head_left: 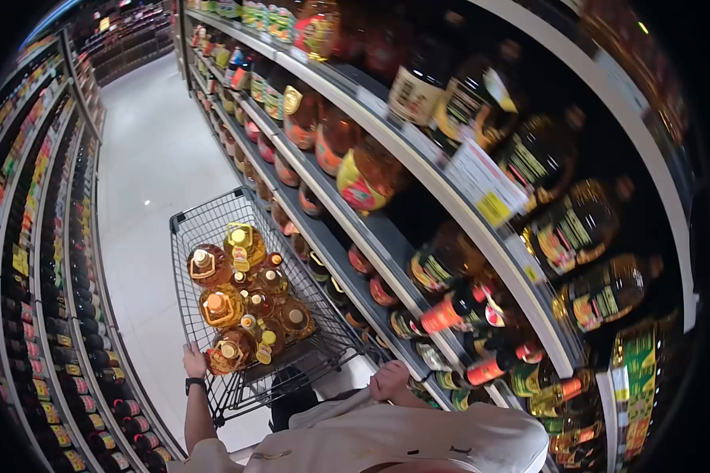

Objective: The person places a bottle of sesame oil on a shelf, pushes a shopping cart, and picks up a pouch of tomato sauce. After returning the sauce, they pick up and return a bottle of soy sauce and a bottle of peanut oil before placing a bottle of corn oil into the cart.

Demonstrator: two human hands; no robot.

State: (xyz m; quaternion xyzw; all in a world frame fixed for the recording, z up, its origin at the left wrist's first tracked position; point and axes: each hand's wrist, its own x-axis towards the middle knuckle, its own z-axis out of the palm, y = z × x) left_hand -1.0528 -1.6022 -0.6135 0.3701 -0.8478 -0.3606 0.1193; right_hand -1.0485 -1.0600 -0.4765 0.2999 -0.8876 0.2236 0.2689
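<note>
A wire shopping cart (183,260) stands in front of me, with several large bottles of amber oil (221,306) upright inside. One bottle with a yellow cap (241,236) is near the cart's far end. My left hand (195,360), with a dark band on its wrist, is closed on the cart's near left corner. My right hand (389,381) is a closed fist in front of my body, to the right of the cart. A grey strip runs beside the fist; whether the fingers hold it cannot be made out.
Shelves of oil bottles (572,225) rise close along my right, with a price sign (485,181) sticking out from one edge. Another shelf of bottles (95,359) lines the left. A pale tiled floor (138,158) runs ahead between them.
</note>
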